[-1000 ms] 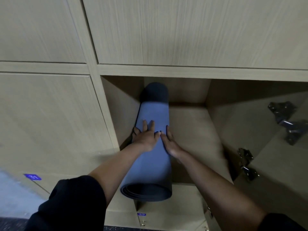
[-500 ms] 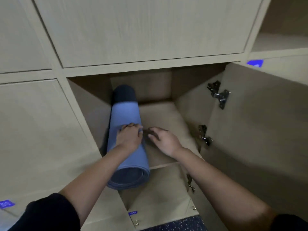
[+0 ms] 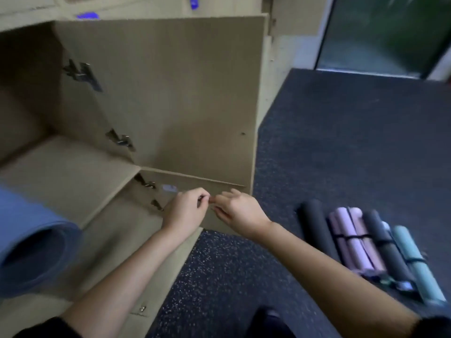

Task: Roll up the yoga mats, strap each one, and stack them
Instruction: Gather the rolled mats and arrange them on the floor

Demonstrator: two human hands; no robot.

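Note:
A rolled blue yoga mat (image 3: 31, 242) lies in the open wooden cubby (image 3: 73, 164) at the left, its open end sticking out towards me. Both hands are off it and meet in front of the lower cabinet door. My left hand (image 3: 186, 211) has its fingers curled and seems to pinch a small dark thing, too blurred to name. My right hand (image 3: 238, 212) reaches its loosely bent fingertips to the left hand's. On the floor at the right lie several rolled mats: a black one (image 3: 314, 228), a pink one (image 3: 353, 240) and a green one (image 3: 415, 259), with dark straps around them.
The cubby's door (image 3: 175, 93) stands open to the right, with metal hinges (image 3: 83, 73) on its inner side. A lower door (image 3: 195, 191) is ajar below it. Dark speckled carpet (image 3: 341, 142) covers the floor. A glass door (image 3: 385, 32) is at the far right.
Both hands have left the blue mat and come together to its right. My view has swung right, bringing the floor and the strapped mats into sight.

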